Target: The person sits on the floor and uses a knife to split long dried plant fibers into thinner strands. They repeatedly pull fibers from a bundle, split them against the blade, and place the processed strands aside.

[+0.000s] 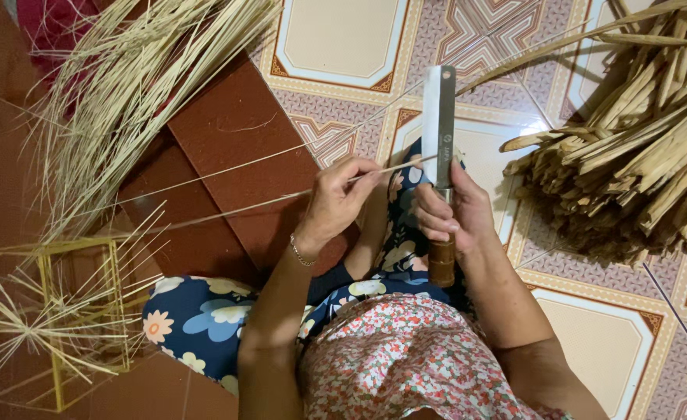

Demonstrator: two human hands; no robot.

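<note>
A seated person in floral clothes works a thin strip against a knife, seen from above. The right hand is closed tight around the knife's brown wooden handle, just below the blade, which points straight up and away from the body with its flat face to the camera. The left hand, just left of the knife, pinches the strip between thumb and fingertips, the other fingers curled loosely; a thin bracelet circles that wrist. The strip's near end meets the blade's left edge about halfway up, and the rest runs far left of the knife, across a dark red mat. A second fine strip lies roughly parallel above it. Right of the knife, well apart, a thick bundle of split stalks lies on the patterned tile floor. Far left and above the knife, a loose sheaf of pale fine strips fans out. Far left and below the knife stands a yellow frame holding more loose strips.
</note>
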